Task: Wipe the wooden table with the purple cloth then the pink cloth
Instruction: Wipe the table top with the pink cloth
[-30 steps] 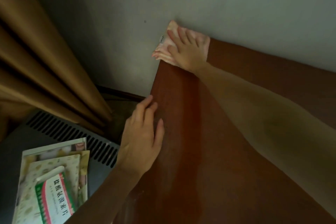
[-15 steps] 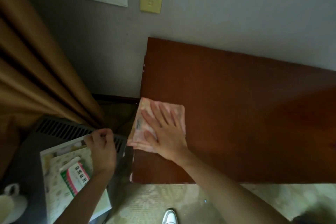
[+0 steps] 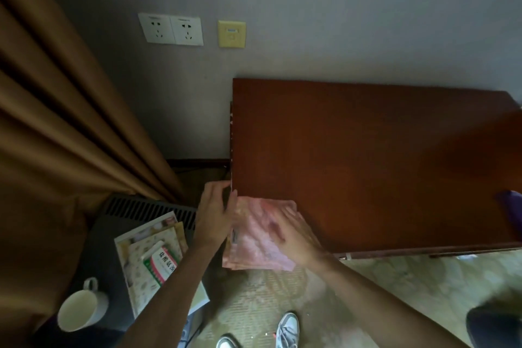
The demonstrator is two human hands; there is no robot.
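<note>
Against a grey wall with two white sockets (image 3: 171, 29) and a yellow plate (image 3: 231, 34), the smooth red-brown wooden table (image 3: 367, 155) carries the folded pink cloth (image 3: 258, 237) at its near left corner, overhanging both edges. The right hand (image 3: 296, 237), blurred, lies flat and open on it, gripping nothing; the left hand (image 3: 216, 212), fingers loosely curved, touches the cloth's left edge. Purple cloth (image 3: 512, 207) shows at the table's right edge; the boxed packet (image 3: 161, 261) bears unreadable print.

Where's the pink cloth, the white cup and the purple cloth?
pink cloth (image 3: 255, 237), head view, its middle, between the hands.
white cup (image 3: 77, 311), head view, inside its mouth.
purple cloth (image 3: 512, 203), head view, the part showing at the table's right end.
</note>
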